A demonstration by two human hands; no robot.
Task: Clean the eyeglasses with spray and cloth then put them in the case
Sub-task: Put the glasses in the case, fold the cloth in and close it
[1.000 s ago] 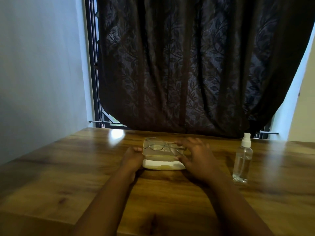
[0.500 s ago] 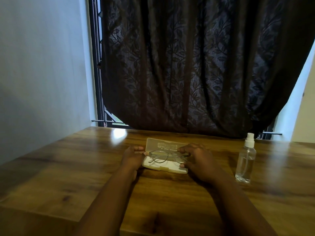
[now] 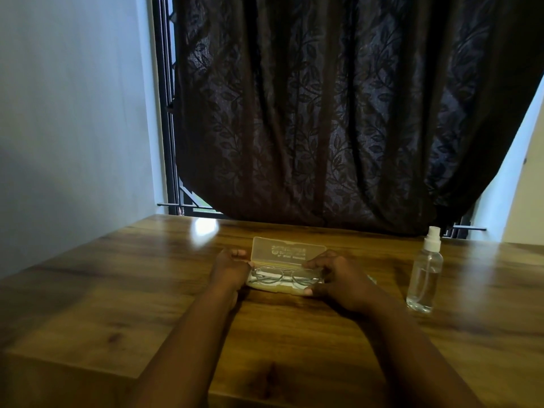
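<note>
A pale plastic eyeglass case [image 3: 289, 251] lies open in the middle of the wooden table [image 3: 117, 290], its translucent lid standing up at the back. Thin-framed eyeglasses [image 3: 287, 275] lie folded in its white tray. My left hand [image 3: 231, 267] grips the case's left end with curled fingers. My right hand [image 3: 335, 276] holds the right end, thumb at the tray's front edge and fingers at the glasses' right lens. A clear spray bottle [image 3: 424, 270] with a white nozzle stands upright to the right. A bit of cloth [image 3: 371, 279] peeks out behind my right hand.
A dark leaf-patterned curtain [image 3: 338, 113] hangs behind the table, with a window frame [image 3: 167, 113] at its left and a white wall [image 3: 73, 113] beyond. The table's front edge runs near my forearms.
The glasses have come down from above the case into its tray. The lid now stands more upright, and both hands have settled at the case's ends.
</note>
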